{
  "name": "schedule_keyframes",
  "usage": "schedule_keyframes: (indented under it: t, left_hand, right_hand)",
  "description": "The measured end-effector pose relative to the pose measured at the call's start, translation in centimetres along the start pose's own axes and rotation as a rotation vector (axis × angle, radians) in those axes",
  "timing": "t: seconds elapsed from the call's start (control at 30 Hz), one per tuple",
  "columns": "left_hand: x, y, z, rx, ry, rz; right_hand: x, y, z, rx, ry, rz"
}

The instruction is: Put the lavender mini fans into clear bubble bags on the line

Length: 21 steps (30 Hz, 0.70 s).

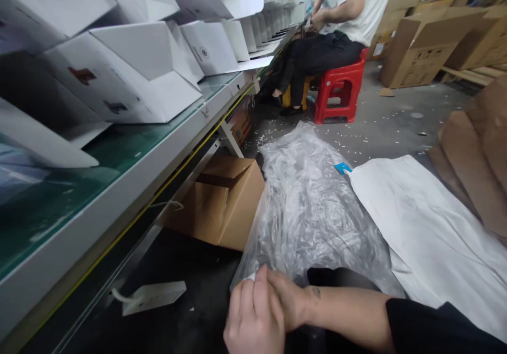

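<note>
My left hand (253, 314) is at the bottom centre, its fingers curled closed. Pressed against it, my right hand (287, 297) is closed too, with its forearm reaching in from the right. A sliver of something white (251, 277) shows at the fingertips; the hands hide the rest, so I cannot tell what it is. Just beyond the hands spreads a large crumpled clear plastic bag (309, 201), whose near edge runs up to or behind them. To the right of the bag lies a white sheet-like cloth or sack (431, 227) with a blue tag (342, 168) at its corner.
Along the left runs a green-topped workbench (154, 145) with open white boxes (130, 74). An open cardboard box (241, 206) stands below its edge. Farther off, a person (348, 16) sits on a red stool (343, 87). Large cartons (428, 47) stand at the back right.
</note>
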State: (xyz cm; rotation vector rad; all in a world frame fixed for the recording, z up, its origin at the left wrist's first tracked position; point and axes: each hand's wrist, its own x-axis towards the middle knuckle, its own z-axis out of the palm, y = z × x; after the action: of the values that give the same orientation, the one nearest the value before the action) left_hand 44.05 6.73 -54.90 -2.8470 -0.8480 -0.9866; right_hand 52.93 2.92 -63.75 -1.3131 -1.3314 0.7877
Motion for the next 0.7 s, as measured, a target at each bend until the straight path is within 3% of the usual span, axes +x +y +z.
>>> schedule_keyframes:
  t: [0.13,0.2,0.3,0.37,0.5,0.57,0.7]
  left_hand:
    - [0.2,0.1,-1.0,-0.205,0.043,-0.069]
    - [0.5,-0.1,-1.8,-0.359,0.091,-0.17]
    - [1.1,-1.2,-3.2,-0.645,0.247,-0.583]
    - [1.8,-2.9,-3.8,-0.948,0.351,-0.89]
    - [2.5,-8.0,-3.6,-1.491,0.453,-1.256]
    - [2.3,-10.6,-3.1,-1.608,0.474,-1.325]
    - [1.1,-14.2,-2.1,-1.652,0.476,-1.208]
  right_hand:
    - [0.2,-0.3,0.6,0.017,-0.028,0.03]
    - [0.2,-0.4,0.7,0.034,-0.006,0.025]
    - [0.0,-0.6,0.7,0.058,0.059,0.004]
    - [-0.2,-1.2,0.3,0.081,0.098,-0.023]
    - [-0.5,-4.9,-1.8,0.127,0.153,-0.059]
    - [-0.6,-7.6,-3.5,0.148,0.109,-0.037]
    - [-0.7,-12.9,-7.4,0.074,-0.032,-0.076]
